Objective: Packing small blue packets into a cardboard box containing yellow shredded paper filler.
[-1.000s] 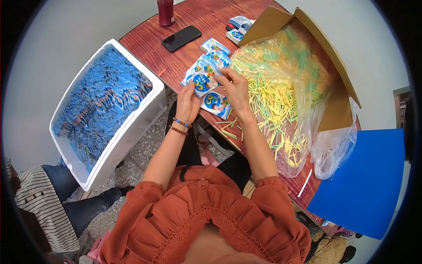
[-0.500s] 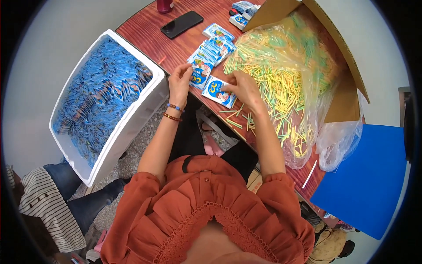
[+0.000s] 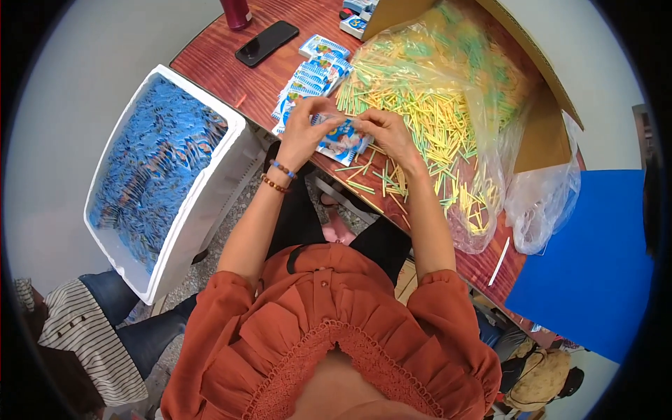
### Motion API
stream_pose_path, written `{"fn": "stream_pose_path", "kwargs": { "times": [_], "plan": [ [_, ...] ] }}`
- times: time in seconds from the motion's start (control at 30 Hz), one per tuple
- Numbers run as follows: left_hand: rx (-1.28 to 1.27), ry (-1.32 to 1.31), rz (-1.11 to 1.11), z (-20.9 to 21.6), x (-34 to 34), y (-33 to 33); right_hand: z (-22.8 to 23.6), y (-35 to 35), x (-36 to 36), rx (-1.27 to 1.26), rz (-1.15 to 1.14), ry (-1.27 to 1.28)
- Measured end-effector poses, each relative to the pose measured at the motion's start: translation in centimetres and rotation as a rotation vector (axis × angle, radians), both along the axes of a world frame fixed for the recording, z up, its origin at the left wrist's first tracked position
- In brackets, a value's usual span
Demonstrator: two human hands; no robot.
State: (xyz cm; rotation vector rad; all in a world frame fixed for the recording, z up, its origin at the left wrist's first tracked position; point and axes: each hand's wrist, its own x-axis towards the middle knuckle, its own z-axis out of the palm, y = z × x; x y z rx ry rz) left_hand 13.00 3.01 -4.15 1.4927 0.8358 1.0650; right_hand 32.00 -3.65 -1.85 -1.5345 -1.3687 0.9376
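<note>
Both my hands are together over the table's near edge. Between them is a small blue-and-white printed packet (image 3: 344,130), partly covered by my fingers. My left hand (image 3: 302,134), with beaded bracelets on its wrist, pinches the packet's left side. At the top right of the packet, my right hand (image 3: 389,137) has its thumb and fingers closed. A row of overlapping packets (image 3: 302,82) of the same kind lies just beyond my left hand. To the right of my right hand, a heap of thin yellow, green and orange sticks (image 3: 441,122) spills from a clear plastic bag (image 3: 483,112).
A white foam box (image 3: 236,133) full of blue packets stands at left. A black phone (image 3: 267,43) and dark red bottle (image 3: 236,12) sit at the back. An open cardboard box (image 3: 546,147) and blue sheet (image 3: 581,259) are at right. Another person's striped garment (image 3: 91,336) shows lower left.
My left hand has moved from the packet row toward the right hand. Both hands now meet at the packet that lay under my right hand. The whole view has shifted slightly.
</note>
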Motion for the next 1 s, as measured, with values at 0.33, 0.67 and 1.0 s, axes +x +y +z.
{"fn": "stream_pose_path", "kwargs": {
  "times": [0.33, 0.67, 1.0],
  "plan": [
    [-0.541, -0.385, -0.102, -0.1, 2.6, -3.4, -0.6, -3.4, -0.6, -0.031, -0.186, 0.492],
    [-0.636, -0.444, -0.014, -0.7, 3.8, -4.3, -1.6, -4.2, -0.3, 0.064, -0.254, 0.389],
    [-0.707, -0.535, -0.117, -1.3, 3.9, -4.6, -0.2, -6.1, 0.4, 0.371, 0.009, -0.07]
  ]
}}
